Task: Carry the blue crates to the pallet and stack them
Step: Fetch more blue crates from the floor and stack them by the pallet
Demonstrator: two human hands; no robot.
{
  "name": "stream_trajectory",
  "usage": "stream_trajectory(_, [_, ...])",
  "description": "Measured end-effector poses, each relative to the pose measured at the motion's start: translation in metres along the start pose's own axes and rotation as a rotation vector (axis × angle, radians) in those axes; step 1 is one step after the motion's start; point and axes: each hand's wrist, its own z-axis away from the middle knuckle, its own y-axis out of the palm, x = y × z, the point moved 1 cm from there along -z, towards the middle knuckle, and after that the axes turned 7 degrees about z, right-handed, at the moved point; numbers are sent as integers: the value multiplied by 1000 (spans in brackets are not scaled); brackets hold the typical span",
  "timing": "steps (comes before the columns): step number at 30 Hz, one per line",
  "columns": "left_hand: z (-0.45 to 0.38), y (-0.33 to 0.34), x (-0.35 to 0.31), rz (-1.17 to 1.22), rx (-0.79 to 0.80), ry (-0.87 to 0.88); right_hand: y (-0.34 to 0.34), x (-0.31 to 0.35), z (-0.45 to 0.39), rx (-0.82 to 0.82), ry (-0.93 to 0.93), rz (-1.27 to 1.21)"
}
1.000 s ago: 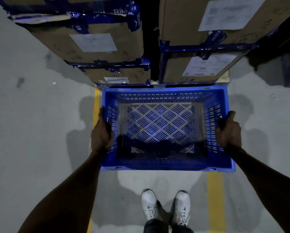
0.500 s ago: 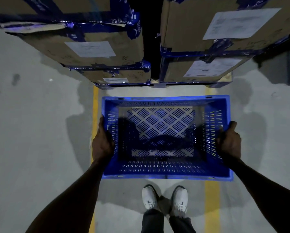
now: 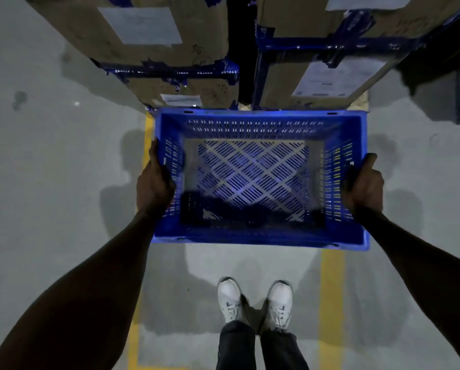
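Crate point(image 3: 260, 180) empty, held level above floor, just before boxes point(image 3: 170, 49). Left hand point(image 3: 154, 182) and right hand point(image 3: 363, 182) grasp opposite short rims, fingers curled over, likely for balance. Pallet not visible.

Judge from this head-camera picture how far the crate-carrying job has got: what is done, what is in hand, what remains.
Done: the empty blue crate is lifted off the floor. In hand: the left hand and right hand grip its short sides, in front of the cardboard boxes. Left: carrying it on and stacking it; no crate stack shows.
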Motion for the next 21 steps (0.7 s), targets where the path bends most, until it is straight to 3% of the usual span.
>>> stream_trajectory(12, [25, 11, 18, -23, -23, 80, 11, -10, 21, -62, -196, -14])
stream_trajectory(17, [87, 7, 33, 100, -35, -16, 19, -25, 93, -89, -123, 58])
stream_trajectory(21, [114, 8, 36, 94, -97, 22, 20, -24, 108, -115, -73, 46])
